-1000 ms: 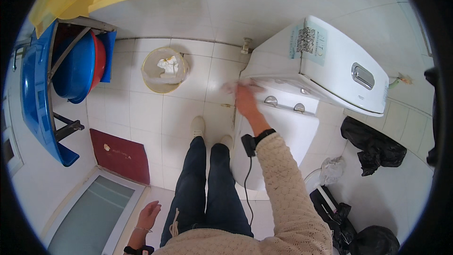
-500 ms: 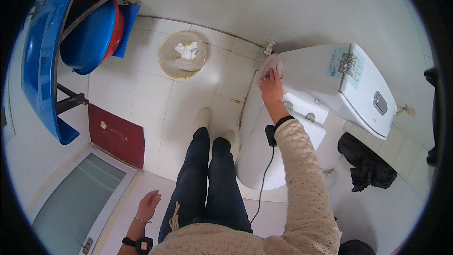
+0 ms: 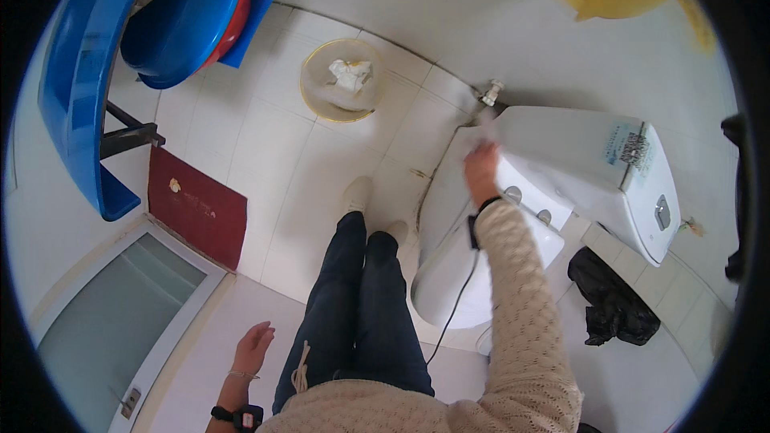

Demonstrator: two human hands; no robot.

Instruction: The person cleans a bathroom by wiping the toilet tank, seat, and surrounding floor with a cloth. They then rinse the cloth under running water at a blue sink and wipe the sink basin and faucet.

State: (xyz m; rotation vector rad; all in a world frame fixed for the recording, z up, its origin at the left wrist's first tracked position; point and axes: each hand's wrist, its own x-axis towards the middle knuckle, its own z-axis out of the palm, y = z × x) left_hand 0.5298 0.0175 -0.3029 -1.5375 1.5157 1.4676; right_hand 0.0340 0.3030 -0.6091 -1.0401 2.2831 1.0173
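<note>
My right hand [image 3: 483, 170], blurred by motion, is over the back of a white toilet [image 3: 453, 277], by the left lower end of its tank [image 3: 561, 144]. A thin, pale pinkish cloth [image 3: 487, 120] shows beyond my fingertips; its exact kind is smeared. The toilet lid is down, with two round hinge caps [image 3: 513, 193] just right of the hand. A dark band with a black cable is on my right wrist. My left hand [image 3: 255, 342] hangs at my left side, fingers loosely extended, touching nothing.
A lined waste bin [image 3: 321, 72] with crumpled white paper [image 3: 350, 76] stands on the tiles. Blue basins [image 3: 188, 28] rest on a rack at left, above a dark red mat [image 3: 196, 204]. A water valve [image 3: 492, 92] is by the tank; a black bag [image 3: 613, 305] lies right.
The whole view has shifted, bringing more of a yellow object in at the upper right. My right hand has come off the tank's side toward me with the cloth. My left hand stays put.
</note>
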